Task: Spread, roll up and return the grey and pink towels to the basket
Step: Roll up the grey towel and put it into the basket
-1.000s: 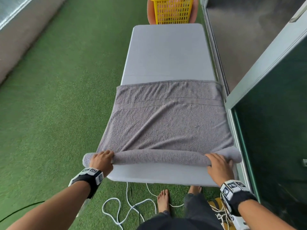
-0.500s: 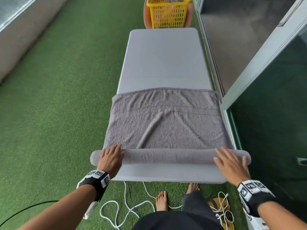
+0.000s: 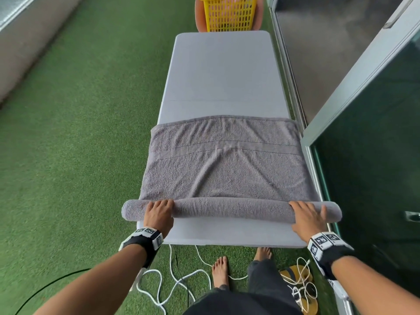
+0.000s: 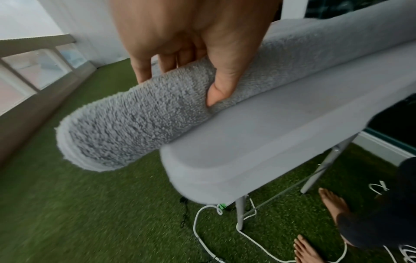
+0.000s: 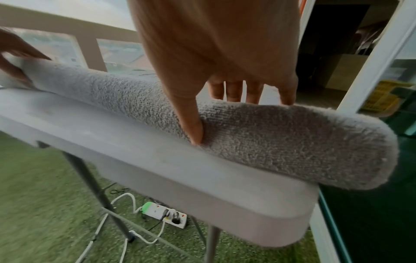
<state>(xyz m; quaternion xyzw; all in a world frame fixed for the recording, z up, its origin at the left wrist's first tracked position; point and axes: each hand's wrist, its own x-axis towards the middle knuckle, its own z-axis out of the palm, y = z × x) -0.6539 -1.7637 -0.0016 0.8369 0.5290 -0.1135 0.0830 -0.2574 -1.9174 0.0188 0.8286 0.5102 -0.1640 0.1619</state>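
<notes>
Gripping the grey towel [image 3: 225,169] roll, both hands clamped on its ends, yellow basket [image 3: 229,15] beyond table, contents unclear

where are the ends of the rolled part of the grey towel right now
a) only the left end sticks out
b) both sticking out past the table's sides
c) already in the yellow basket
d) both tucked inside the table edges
b: the roll of the grey towel overhangs the table on both sides, beyond the left hand and the right hand that grip it.
</notes>
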